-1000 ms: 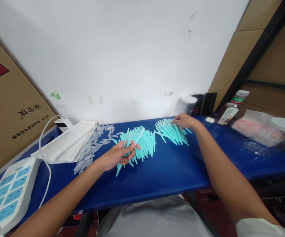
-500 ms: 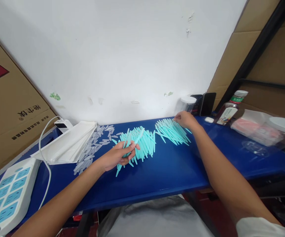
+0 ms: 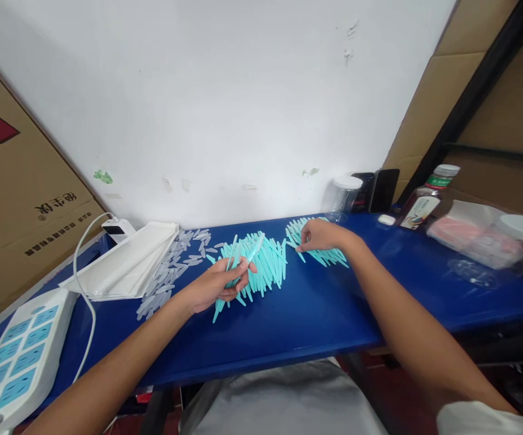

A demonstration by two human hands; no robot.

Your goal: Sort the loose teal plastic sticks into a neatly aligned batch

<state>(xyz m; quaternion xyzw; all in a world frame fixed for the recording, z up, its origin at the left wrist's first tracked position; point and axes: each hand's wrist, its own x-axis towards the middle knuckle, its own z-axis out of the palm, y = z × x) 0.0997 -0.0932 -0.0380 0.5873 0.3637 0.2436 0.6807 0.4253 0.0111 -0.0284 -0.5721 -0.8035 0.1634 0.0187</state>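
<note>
While the left hand (image 3: pixel 216 285) rests on the blue desk (image 3: pixel 311 314), its grip is closed around a small bundle of teal sticks (image 3: pixel 256 246), which point up and away over the middle pile (image 3: pixel 268 266) of the same sticks. The right hand (image 3: pixel 320 235) lies on the right pile (image 3: pixel 329 257), and its grip is closed to a pinch at the left edge of this pile; whether a stick is between the fingertips cannot be told. Clear caps (image 3: pixel 171 272) and a stack of white bags (image 3: pixel 125 266) lie left of the piles, near a power strip (image 3: pixel 17 356).
</note>
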